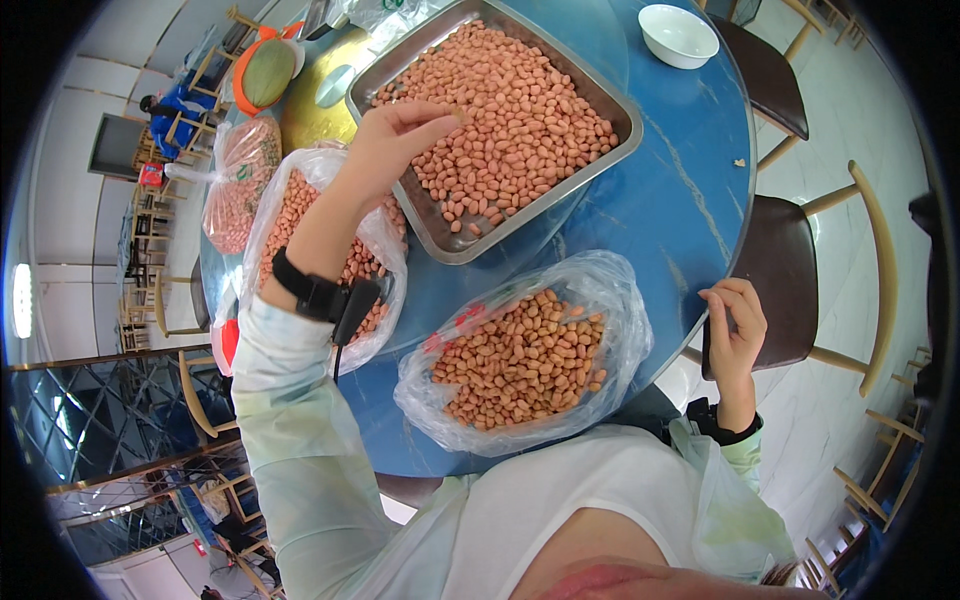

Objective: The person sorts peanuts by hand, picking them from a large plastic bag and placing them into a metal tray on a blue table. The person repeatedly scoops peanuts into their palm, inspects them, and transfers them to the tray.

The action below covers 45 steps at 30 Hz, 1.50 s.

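Note:
My left hand (409, 139) hovers over a steel tray (517, 193) of shelled, pink-skinned peanuts (510, 97). Its thumb and index finger are pinched on a small pale bit (458, 114), too small to name. At the table's right edge is my right hand (736, 322), fingers bent and thumb close to the index fingertip; whether anything is between them cannot be seen. A clear plastic bag (630, 315) of browner peanuts (525, 360) lies open before me. Under my left forearm, another open plastic bag (394, 300) holds pink peanuts (296, 206).
A knotted bag of peanuts (244, 187) and a green melon (268, 73) in an orange wrap stand at the left. The blue round table (675, 187) carries a white bowl (679, 36) at the far right. Chairs (780, 277) flank its right side. A person in blue (172, 124) is far off.

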Each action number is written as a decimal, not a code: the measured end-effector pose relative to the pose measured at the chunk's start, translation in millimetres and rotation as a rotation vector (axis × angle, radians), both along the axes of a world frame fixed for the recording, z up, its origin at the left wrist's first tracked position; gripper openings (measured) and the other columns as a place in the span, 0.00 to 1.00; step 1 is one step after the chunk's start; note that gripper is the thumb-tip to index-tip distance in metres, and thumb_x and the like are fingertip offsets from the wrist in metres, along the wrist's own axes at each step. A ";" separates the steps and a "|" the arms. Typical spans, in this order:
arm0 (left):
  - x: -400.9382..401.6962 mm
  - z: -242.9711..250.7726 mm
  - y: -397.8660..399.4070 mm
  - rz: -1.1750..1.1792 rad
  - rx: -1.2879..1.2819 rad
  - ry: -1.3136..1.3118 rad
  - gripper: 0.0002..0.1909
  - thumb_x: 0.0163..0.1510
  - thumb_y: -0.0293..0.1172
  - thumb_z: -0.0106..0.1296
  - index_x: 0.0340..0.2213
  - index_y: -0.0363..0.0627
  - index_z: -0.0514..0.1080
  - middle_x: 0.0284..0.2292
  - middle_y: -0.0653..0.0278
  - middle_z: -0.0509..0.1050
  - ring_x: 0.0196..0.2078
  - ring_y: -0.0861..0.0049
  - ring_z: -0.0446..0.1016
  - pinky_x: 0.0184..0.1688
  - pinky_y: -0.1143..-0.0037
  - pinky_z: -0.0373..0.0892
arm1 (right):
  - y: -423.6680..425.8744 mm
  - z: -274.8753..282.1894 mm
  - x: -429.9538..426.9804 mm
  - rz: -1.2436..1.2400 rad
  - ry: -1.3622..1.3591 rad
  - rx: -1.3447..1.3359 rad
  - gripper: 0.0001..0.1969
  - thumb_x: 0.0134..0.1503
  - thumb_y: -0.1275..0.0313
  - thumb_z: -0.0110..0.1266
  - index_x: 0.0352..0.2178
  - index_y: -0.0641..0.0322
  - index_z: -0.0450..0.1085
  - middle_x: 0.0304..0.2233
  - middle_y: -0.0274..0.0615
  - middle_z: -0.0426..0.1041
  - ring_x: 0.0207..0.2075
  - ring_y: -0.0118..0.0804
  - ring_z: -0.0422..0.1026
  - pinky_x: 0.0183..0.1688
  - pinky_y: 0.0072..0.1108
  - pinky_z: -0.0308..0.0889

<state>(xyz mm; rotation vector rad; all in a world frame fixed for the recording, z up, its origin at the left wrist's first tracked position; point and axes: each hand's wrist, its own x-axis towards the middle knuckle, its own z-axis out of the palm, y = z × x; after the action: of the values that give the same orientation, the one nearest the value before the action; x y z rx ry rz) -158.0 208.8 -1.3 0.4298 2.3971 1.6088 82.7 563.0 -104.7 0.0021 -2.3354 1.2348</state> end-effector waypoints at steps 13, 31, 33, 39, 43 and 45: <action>101.5 35.9 -10.4 -0.260 0.184 -0.118 0.08 0.51 0.20 0.58 0.36 0.36 0.78 0.38 0.63 0.73 0.39 0.80 0.69 0.40 0.79 0.64 | -4.4 3.2 3.3 0.044 -0.019 -0.095 0.03 0.55 0.81 0.56 0.28 0.70 0.74 0.29 0.40 0.71 0.28 0.29 0.68 0.31 0.19 0.63; 205.6 -17.0 0.1 -0.425 -0.553 0.395 0.11 0.39 0.25 0.66 0.28 0.39 0.77 0.31 0.63 0.72 0.36 0.65 0.70 0.39 0.70 0.68 | -8.5 -6.9 30.2 0.148 -0.082 -0.173 0.04 0.58 0.82 0.53 0.30 0.73 0.74 0.33 0.40 0.72 0.30 0.25 0.68 0.32 0.15 0.63; 208.5 -20.7 0.1 -0.425 -0.568 0.400 0.10 0.39 0.27 0.65 0.27 0.41 0.76 0.30 0.64 0.71 0.38 0.66 0.70 0.41 0.69 0.68 | -9.5 -7.4 30.9 0.148 -0.077 -0.177 0.04 0.58 0.82 0.53 0.30 0.73 0.73 0.33 0.40 0.72 0.31 0.25 0.68 0.32 0.15 0.63; 213.4 -21.8 1.0 -0.426 -0.558 0.405 0.10 0.39 0.27 0.65 0.26 0.42 0.76 0.31 0.64 0.71 0.39 0.65 0.71 0.43 0.68 0.68 | -9.9 -6.4 33.2 0.172 -0.065 -0.134 0.04 0.58 0.82 0.53 0.30 0.72 0.73 0.33 0.40 0.72 0.32 0.26 0.69 0.34 0.15 0.63; 208.6 -5.6 -5.9 -0.325 -0.534 0.419 0.11 0.39 0.27 0.65 0.28 0.41 0.76 0.32 0.62 0.72 0.39 0.63 0.71 0.42 0.68 0.69 | -9.0 -8.2 34.0 0.162 -0.083 -0.175 0.04 0.58 0.81 0.53 0.30 0.72 0.74 0.33 0.40 0.72 0.32 0.27 0.69 0.34 0.16 0.63; 196.0 7.0 -25.6 -0.204 -0.573 0.463 0.09 0.43 0.24 0.63 0.30 0.40 0.76 0.33 0.61 0.74 0.37 0.65 0.73 0.39 0.71 0.70 | -8.5 -7.3 33.2 0.166 -0.072 -0.171 0.04 0.58 0.81 0.53 0.30 0.72 0.74 0.33 0.41 0.72 0.33 0.27 0.69 0.35 0.16 0.63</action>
<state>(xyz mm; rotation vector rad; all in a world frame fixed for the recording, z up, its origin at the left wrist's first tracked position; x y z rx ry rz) 38.0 183.1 5.6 0.9642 2.8679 0.7350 115.9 554.5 -112.0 0.0971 -2.3207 1.5364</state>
